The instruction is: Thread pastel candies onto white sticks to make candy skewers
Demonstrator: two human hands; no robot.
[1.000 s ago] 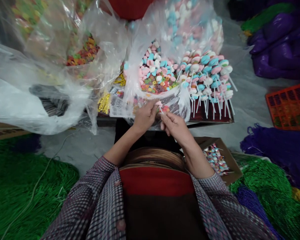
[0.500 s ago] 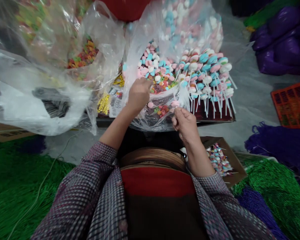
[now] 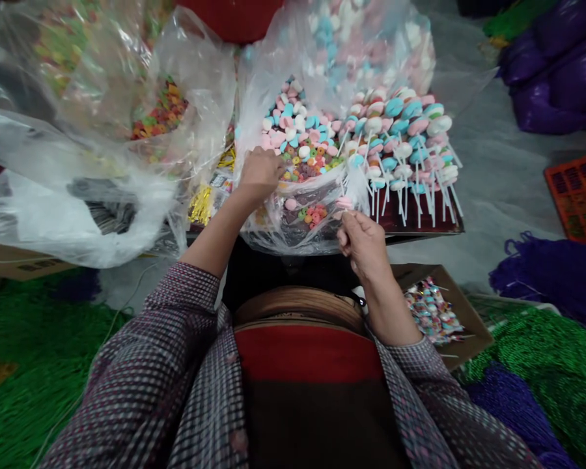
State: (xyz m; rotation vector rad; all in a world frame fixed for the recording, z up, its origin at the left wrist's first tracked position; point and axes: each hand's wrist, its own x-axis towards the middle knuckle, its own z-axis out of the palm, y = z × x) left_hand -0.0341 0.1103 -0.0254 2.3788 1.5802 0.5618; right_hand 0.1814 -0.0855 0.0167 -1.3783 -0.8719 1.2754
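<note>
My left hand (image 3: pixel 261 170) reaches to the near-left edge of loose pink, white and blue marshmallow candies (image 3: pixel 300 120), beside coloured ring gummies (image 3: pixel 315 166). Its fingers are curled together, and what they pinch, if anything, is hidden. Close to the table's front edge, my right hand (image 3: pixel 364 241) is closed on a candy lollipop, whose pink candy (image 3: pixel 342 202) shows just above the fingertips; the stick is mostly covered by the hand. Both heaps lie in an opened clear plastic bag (image 3: pixel 303 244). Finished-looking marshmallow lollipops (image 3: pixel 410 143) are piled to the right, white sticks towards me.
Large clear bags of gummies (image 3: pixel 161 111) stand at the left, with gold twist ties (image 3: pixel 202 203) nearby. A cardboard box (image 3: pixel 473 326) with wrapped lollipops sits low at my right. Green strands (image 3: pixel 542 365) and an orange crate (image 3: pixel 576 195) are on the floor.
My left hand has shifted slightly left and up along the candies. My right hand keeps its place with the lollipop. The view has turned a little.
</note>
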